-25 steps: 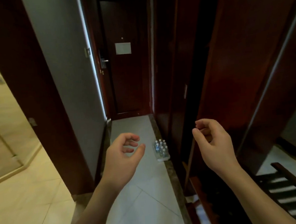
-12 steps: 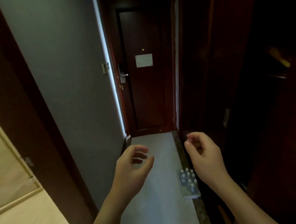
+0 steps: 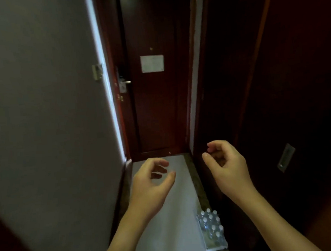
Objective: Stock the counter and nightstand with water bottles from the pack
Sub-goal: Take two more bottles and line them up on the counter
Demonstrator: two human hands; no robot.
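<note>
A shrink-wrapped pack of water bottles (image 3: 212, 230) with white caps stands on the pale tiled floor of a narrow entry hall, against the right-hand dark wood wall. My left hand (image 3: 151, 187) hangs in the air above the floor, fingers loosely curled, holding nothing. My right hand (image 3: 225, 167) is raised at about the same height, fingers loosely curled and empty, above and beyond the pack. Neither hand touches the pack. No counter or nightstand is in view.
A dark wooden door (image 3: 154, 87) with a metal handle (image 3: 123, 83) and a white notice (image 3: 152, 63) closes the hall's far end. A grey wall (image 3: 42, 114) runs along the left. Dark wood panels with a recessed pull (image 3: 285, 157) line the right.
The view has moved forward down the hall and swung left; the bathroom opening has left the frame. The bottle pack now appears nearer and lower. Both hands stay raised and empty.
</note>
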